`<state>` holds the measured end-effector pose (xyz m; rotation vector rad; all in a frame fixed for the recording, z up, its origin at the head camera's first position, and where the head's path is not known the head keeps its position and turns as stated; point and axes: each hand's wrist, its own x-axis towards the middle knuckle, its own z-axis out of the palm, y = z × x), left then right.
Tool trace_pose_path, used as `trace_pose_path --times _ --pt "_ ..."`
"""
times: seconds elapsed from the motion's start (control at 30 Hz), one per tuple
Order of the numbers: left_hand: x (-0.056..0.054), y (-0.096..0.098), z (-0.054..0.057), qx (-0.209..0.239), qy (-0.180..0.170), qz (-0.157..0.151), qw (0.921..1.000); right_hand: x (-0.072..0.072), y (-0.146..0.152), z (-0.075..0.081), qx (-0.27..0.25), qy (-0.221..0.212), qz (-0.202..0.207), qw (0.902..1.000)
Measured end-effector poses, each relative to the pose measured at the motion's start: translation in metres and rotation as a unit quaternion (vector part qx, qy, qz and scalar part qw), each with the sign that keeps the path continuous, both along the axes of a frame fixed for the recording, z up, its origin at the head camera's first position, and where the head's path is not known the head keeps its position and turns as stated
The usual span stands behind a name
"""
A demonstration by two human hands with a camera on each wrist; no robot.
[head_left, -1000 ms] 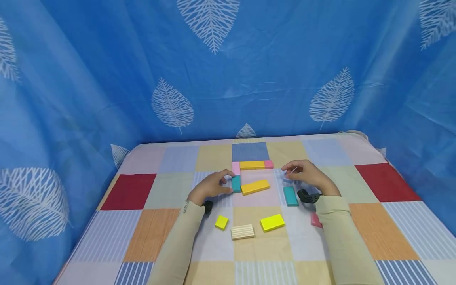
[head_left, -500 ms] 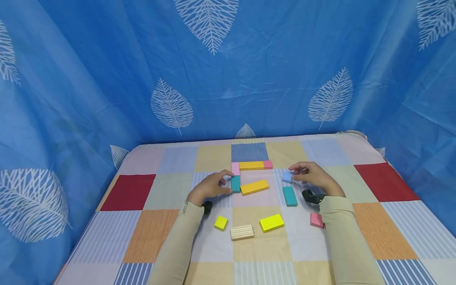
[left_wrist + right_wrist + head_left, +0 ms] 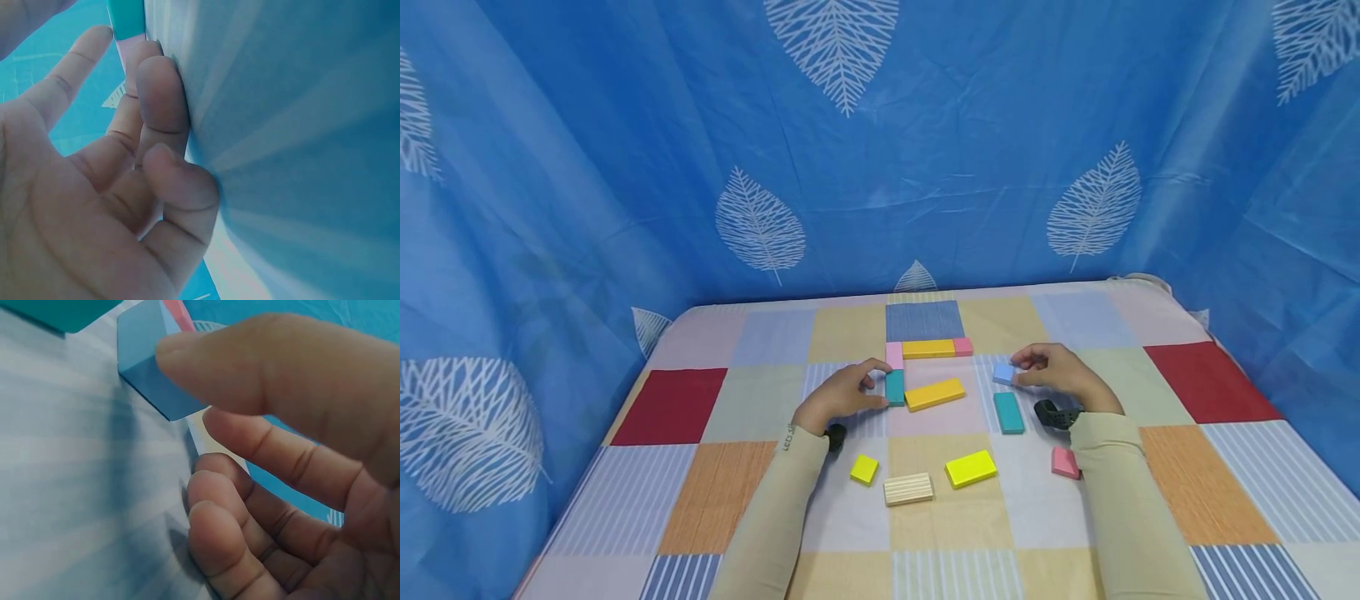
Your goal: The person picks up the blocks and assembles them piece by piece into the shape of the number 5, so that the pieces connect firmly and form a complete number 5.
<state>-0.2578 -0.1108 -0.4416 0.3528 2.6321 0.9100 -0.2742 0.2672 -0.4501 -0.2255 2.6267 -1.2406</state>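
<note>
In the head view my left hand [image 3: 842, 394] lies beside a teal block [image 3: 894, 388]. Its index fingertip is at the block's far left corner and its thumb tip by the near left corner. The left wrist view shows the index finger straight toward the teal block [image 3: 127, 19], the other fingers bent against the cloth. My right hand [image 3: 1057, 371] is at a small light blue block [image 3: 1003, 373]. In the right wrist view its thumb lies along that blue block's [image 3: 144, 344] near side. The index fingertip is close below the block, and the remaining fingers curl loosely over the cloth.
A pink block [image 3: 894, 355], an orange block [image 3: 928, 349] and a darker pink one [image 3: 962, 347] form a corner beyond the teal block. Loose nearby lie another orange block [image 3: 935, 394], a second teal block [image 3: 1009, 413], yellow blocks [image 3: 971, 469], a ridged wooden block [image 3: 908, 489] and a red-pink block [image 3: 1064, 462].
My right hand has shifted right, uncovering the light blue block that it mostly hid a second ago. The left hand has stayed at the teal block.
</note>
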Motion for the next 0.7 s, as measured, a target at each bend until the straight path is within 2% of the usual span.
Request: trace_pose_path --times 0.7 --pt "0.001 0.000 0.001 0.001 0.000 0.000 1.0000 0.000 -0.011 0.001 0.025 0.006 0.001 0.9997"
